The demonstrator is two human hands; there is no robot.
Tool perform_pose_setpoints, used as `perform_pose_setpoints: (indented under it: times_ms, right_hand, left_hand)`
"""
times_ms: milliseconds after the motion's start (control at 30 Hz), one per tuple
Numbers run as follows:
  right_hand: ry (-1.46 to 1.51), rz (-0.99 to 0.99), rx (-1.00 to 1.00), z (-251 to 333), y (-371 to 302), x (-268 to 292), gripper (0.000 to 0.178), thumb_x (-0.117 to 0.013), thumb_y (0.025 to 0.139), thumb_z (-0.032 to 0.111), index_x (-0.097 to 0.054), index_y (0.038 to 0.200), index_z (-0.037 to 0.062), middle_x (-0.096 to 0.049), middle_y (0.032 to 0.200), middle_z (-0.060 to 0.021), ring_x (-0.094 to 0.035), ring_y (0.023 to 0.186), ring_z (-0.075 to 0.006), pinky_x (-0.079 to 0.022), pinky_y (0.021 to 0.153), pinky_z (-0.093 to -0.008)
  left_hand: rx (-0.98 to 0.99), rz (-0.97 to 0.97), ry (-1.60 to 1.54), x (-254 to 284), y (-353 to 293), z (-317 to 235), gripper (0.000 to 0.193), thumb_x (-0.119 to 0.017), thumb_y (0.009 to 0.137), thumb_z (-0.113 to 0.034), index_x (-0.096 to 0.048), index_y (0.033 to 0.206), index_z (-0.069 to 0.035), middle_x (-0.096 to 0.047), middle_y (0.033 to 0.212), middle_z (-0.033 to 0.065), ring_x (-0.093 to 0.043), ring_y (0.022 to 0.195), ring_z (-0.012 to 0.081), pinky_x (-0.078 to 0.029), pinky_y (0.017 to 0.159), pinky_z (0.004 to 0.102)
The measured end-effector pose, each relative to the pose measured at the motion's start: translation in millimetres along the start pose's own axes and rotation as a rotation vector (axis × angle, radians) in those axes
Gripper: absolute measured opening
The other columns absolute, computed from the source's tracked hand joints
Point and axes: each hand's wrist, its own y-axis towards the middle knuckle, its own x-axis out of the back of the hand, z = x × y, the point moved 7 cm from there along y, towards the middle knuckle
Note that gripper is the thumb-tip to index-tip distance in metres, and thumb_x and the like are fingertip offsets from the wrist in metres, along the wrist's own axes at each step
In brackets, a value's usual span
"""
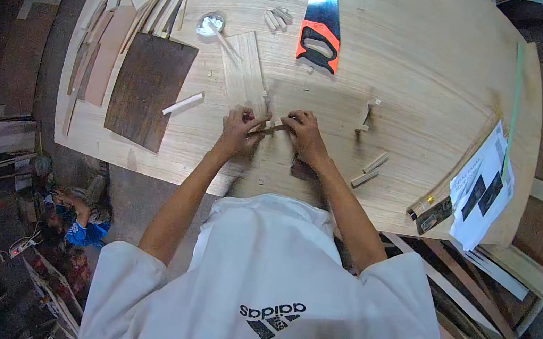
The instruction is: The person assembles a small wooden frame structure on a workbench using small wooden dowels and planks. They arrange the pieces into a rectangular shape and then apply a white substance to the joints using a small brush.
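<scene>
A short, narrow wooden strip (270,129) is held just above the pale wood counter (431,88), nearer the person than the handsaw (323,12) and slightly to its left. The strip is brown, darker than the counter, and slants a little, its right end farther from the person; the fingers hide both ends, and its grain is too small to make out. The left hand (241,131) pinches one end between its fingers, and the right hand (305,134) pinches the other, almost straight below the saw.

Left of the saw lie small pale blocks (278,19), then a round bowl (210,23) with white contents and a stick in it. A pale board (244,64) lies left of the saw and closer to the person, with a dark brown board (150,92) farther left.

The saw's orange and black handle bears marks too small to read. The white shirt (212,287) carries a dark printed logo and lettering, upside down. Well right of the saw, white papers (497,164) show writing and dark pictures.
</scene>
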Motion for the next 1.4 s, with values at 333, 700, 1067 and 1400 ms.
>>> perform_pose_setpoints:
  times_ms: [333, 700, 1067, 1400]
  right_hand:
    - [0.057, 0.043, -0.059, 3.9, 7.1, 7.5, 0.058, -0.072, 0.082, 0.004, -0.057, 0.138, 0.0124, -0.065, 0.111, -0.0095, -0.057, 0.110, -0.0307, -0.042, 0.099, -0.0440]
    - [0.020, 0.062, 0.021, 5.4, 9.9, 9.7, 0.069, -0.073, 0.085, 0.012, -0.047, 0.148, 0.0137, -0.065, 0.118, -0.0101, -0.059, 0.110, -0.0300, -0.041, 0.097, -0.0476]
    - [0.184, -0.195, -0.273, -8.2, -73.3, 66.4, 0.010, -0.069, 0.091, 0.009, -0.068, 0.100, 0.0037, -0.068, 0.099, -0.0120, -0.065, 0.093, -0.0266, -0.052, 0.080, -0.0355]
    - [0.357, -0.805, -0.799, -168.7, -164.1, 120.3, 0.017, -0.067, 0.097, 0.016, -0.068, 0.098, -0.0014, -0.060, 0.075, -0.0009, -0.056, 0.067, -0.0107, -0.049, 0.064, -0.0269]
  left_hand:
    - [-0.046, -0.071, -0.049, 11.9, -2.2, -6.3, 0.064, -0.079, 0.078, -0.026, -0.060, 0.138, -0.038, -0.051, 0.111, 0.0084, -0.050, 0.104, 0.0287, -0.040, 0.084, 0.0464]
    - [-0.056, -0.074, -0.063, 12.5, -2.2, -3.4, 0.066, -0.081, 0.076, -0.028, -0.059, 0.138, -0.039, -0.051, 0.110, 0.0085, -0.050, 0.103, 0.0292, -0.041, 0.085, 0.0451]
    - [-0.115, -0.103, -0.044, 8.4, -3.1, 3.7, 0.067, -0.083, 0.074, -0.028, -0.060, 0.137, -0.034, -0.052, 0.111, 0.0101, -0.051, 0.103, 0.0297, -0.043, 0.083, 0.0452]
    - [-0.094, -0.031, -0.049, 16.9, 2.5, -11.4, 0.062, -0.081, 0.075, -0.026, -0.062, 0.134, -0.030, -0.052, 0.113, 0.0105, -0.052, 0.105, 0.0295, -0.043, 0.083, 0.0466]
